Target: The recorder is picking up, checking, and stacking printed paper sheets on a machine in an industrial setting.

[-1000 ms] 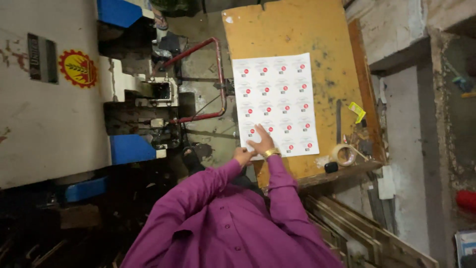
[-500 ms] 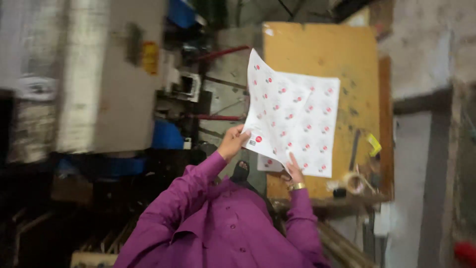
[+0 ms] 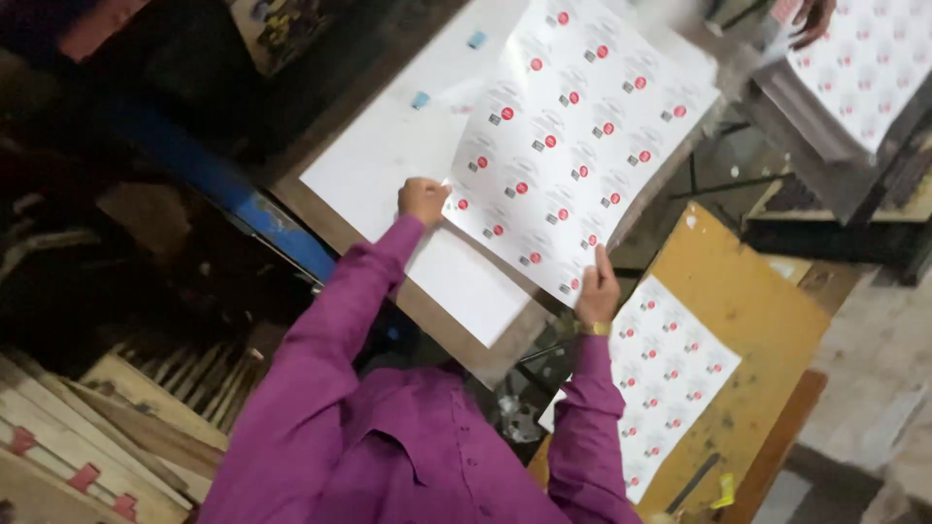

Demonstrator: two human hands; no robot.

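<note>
Under your hands: a pale white surface (image 3: 388, 165) with a brown edge, two small blue tabs (image 3: 419, 99) lying on it beyond the printed sheet's left side.
Room: dim workshop; a blue bar (image 3: 243, 209) runs along the left edge of that surface, and stacked wooden slats (image 3: 107, 427) sit lower left of it.
Second surface: an orange-brown board (image 3: 757, 320) lies right of and below the white surface, carrying another sheet (image 3: 660, 383) of the same print, flat.
Printed sheet: the sheet (image 3: 573, 136) you hold is white with rows of round red marks; it lies over the right part of the white surface, its near edge lifted and bowed.
Long axis: it runs diagonally, from your hands at the near edge up and to the right, away from you; the far end blurs out toward the top of the view.
Left hand: your left hand (image 3: 422, 201) grips the sheet's near left corner, fingers closed on the paper.
Right hand: your right hand (image 3: 597, 289) pinches the near right edge, fingers clamped on the sheet, a yellow band (image 3: 590, 329) at the wrist.
Sleeves: purple, both arms reaching forward.
Far right: another person's hand (image 3: 811, 19) rests on a stack of like sheets (image 3: 864, 68), well apart from yours.
</note>
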